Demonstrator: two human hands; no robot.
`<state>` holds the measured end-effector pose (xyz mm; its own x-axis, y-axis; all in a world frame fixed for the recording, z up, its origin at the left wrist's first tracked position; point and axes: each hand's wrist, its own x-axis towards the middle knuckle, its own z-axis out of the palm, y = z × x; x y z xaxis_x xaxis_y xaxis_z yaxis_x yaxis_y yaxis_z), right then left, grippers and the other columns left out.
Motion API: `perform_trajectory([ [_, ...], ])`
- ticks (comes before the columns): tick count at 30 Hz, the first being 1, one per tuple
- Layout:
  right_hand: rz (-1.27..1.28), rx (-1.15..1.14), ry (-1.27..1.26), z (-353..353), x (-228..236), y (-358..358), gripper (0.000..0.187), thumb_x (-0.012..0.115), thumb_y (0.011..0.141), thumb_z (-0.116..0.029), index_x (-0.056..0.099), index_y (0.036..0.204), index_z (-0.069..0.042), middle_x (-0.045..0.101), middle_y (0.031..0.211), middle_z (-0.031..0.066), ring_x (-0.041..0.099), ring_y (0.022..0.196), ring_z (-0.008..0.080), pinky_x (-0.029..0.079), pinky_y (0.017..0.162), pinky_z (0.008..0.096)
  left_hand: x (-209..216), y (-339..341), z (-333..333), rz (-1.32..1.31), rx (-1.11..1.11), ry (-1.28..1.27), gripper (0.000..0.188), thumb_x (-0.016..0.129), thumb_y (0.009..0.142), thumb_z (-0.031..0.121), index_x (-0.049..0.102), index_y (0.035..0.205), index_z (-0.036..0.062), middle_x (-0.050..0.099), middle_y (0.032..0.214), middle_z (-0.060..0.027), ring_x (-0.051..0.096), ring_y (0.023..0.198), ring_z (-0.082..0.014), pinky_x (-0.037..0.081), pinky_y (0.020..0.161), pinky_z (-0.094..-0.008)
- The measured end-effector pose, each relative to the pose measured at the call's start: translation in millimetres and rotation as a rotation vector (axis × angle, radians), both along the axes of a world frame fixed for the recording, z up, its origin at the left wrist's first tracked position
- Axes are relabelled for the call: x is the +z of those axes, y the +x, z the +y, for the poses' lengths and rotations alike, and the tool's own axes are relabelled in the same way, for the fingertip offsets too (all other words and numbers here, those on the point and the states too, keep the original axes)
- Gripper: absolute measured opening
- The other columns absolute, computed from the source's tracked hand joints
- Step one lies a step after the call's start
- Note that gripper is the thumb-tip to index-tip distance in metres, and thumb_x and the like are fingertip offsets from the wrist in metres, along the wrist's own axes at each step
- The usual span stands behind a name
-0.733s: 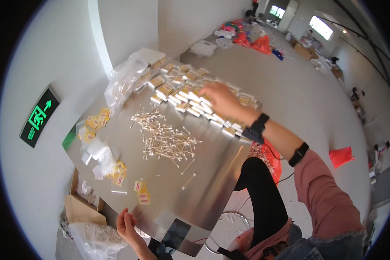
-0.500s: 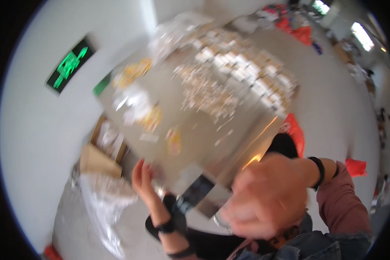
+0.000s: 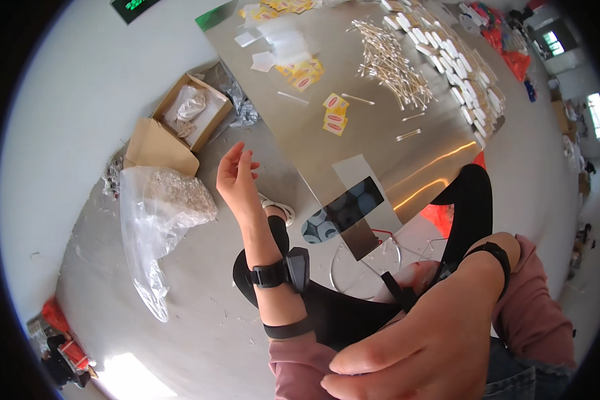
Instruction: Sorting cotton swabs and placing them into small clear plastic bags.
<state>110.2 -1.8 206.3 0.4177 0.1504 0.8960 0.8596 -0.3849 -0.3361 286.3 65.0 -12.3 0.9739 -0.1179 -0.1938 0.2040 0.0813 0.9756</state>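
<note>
My left hand point(image 3: 237, 177) is raised off the table's left edge, near the open cardboard box. Its fingers are loosely bent and apart, with nothing visible in them. Large and close, my right hand point(image 3: 423, 333) hangs over my lap at the lower right, its back showing. Its visible fingers are stretched out with a gap between them; the lower part is cut off by the frame edge. On the metal table point(image 3: 293, 133) lie a loose heap of cotton swabs point(image 3: 393, 67), rows of white-tipped swab bundles point(image 3: 460, 73) and small yellow cards point(image 3: 335, 115).
Clear plastic bags point(image 3: 283, 43) lie at the table's far left. A dark, ball-patterned flat thing point(image 3: 353, 207) overhangs the near corner. On the floor at left are a cardboard box point(image 3: 213, 120) and a clear bag of small pale pieces point(image 3: 173, 200). A wire frame point(image 3: 365, 267) stands below the corner.
The view has shifted, so the table sits higher and sharper in it. My right hand has come lower and its fingers have straightened. My left hand stays raised beside the table.
</note>
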Motion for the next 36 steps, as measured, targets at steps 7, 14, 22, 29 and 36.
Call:
perform_trajectory([
  [7, 0.24, 0.124, 0.119, 7, 3, 9, 0.016, 0.056, 0.084, -0.002, 0.057, 0.069, -0.005, 0.058, 0.083, 0.0056, 0.053, 0.062, 0.0185, 0.049, 0.057, 0.032, 13, 0, -15, 0.019, -0.03, -0.079, 0.024, 0.065, 0.092, 0.012, 0.069, 0.114, 0.0026, 0.068, 0.092, -0.0016, 0.063, 0.074, -0.0082, 0.045, 0.063, -0.0223],
  [14, 0.824, -0.039, -0.56, -48, -63, 91, 0.024, 0.064, 0.082, -0.015, 0.062, 0.104, -0.003, 0.062, 0.091, 0.0135, 0.062, 0.084, 0.0325, 0.048, 0.066, 0.044, 6, 5, -17, 0.067, -0.083, -0.144, 0.024, 0.065, 0.093, 0.013, 0.068, 0.114, 0.0021, 0.068, 0.093, -0.0018, 0.062, 0.075, -0.0078, 0.044, 0.065, -0.0215],
  [22, 0.578, -0.995, -0.902, -153, -210, 168, 0.014, 0.062, 0.077, -0.008, 0.062, 0.088, 0.001, 0.065, 0.088, 0.0165, 0.066, 0.084, 0.0316, 0.053, 0.073, 0.0442, 11, 1, -24, 0.099, -0.106, -0.076, 0.025, 0.064, 0.093, 0.012, 0.069, 0.116, 0.0014, 0.071, 0.096, -0.0049, 0.063, 0.076, -0.0077, 0.047, 0.064, -0.0209],
  [29, 0.496, -1.013, -0.843, -149, -187, 155, 0.011, 0.063, 0.076, -0.01, 0.06, 0.084, -0.003, 0.062, 0.082, 0.0119, 0.064, 0.08, 0.0283, 0.05, 0.07, 0.041, 5, -15, -53, 0.161, -0.245, -0.139, 0.032, 0.067, 0.096, 0.021, 0.066, 0.116, -0.004, 0.069, 0.099, -0.0074, 0.066, 0.082, -0.0116, 0.052, 0.072, -0.0242],
  [36, 0.567, -0.684, -0.464, -104, -111, 22, 0.023, 0.072, 0.075, -0.007, 0.053, 0.087, -0.007, 0.057, 0.08, 0.0086, 0.06, 0.077, 0.0292, 0.047, 0.069, 0.0418, 59, -97, -35, 0.087, -0.512, -0.278, 0.024, 0.058, 0.102, 0.017, 0.067, 0.108, -0.0053, 0.068, 0.097, -0.0054, 0.062, 0.086, -0.0094, 0.051, 0.078, -0.0233],
])
